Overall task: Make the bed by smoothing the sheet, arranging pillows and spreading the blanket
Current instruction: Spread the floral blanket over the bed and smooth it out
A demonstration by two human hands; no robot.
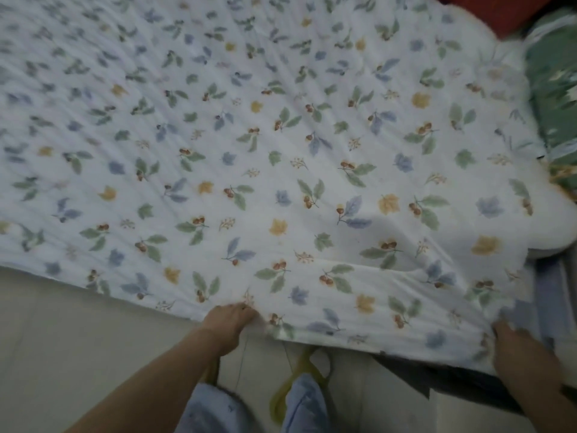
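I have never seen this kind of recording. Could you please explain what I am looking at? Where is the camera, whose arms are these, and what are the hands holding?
There is no machine here. A person wears one wide-angle camera on the head, so the picture looks forward and down at that person's own arms and legs.

Most of the picture is a white blanket printed with leaves and acorns, spread over a bed. It still shows wrinkles, and its near edge hangs toward the pale floor.

The left hand grips the near edge of the blanket. The right hand holds the same edge further right, near the corner; it is blurred, so the exact grip is hard to see.

At the far right lie a green patterned cloth and something red; I cannot tell what they are.
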